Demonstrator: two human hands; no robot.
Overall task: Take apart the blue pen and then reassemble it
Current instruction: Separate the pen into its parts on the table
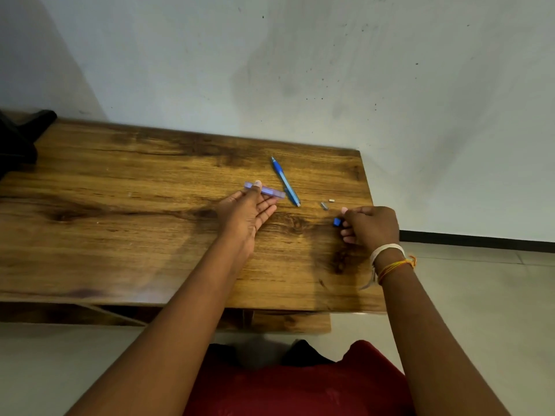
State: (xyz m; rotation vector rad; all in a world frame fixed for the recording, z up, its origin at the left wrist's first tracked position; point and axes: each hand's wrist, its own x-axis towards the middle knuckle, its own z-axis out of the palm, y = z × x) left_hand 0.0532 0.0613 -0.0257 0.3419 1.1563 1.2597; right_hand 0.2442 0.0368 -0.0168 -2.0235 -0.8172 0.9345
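Observation:
A pale violet translucent pen barrel (271, 191) is pinched between the thumb and fingers of my left hand (247, 210), just above the wooden table (120, 205). My right hand (368, 225) grips a small blue pen piece (337, 222) near the table's right edge. A whole blue pen (285, 181) lies on the table between the hands, tip pointing away. Two tiny loose parts, a grey metal piece (324, 205) and a white piece (331, 200), lie beside the right hand.
A dark object (21, 136) sits at the table's far left corner. The table stands against a pale wall (300, 70), with its right edge close to my right hand. Tiled floor lies to the right.

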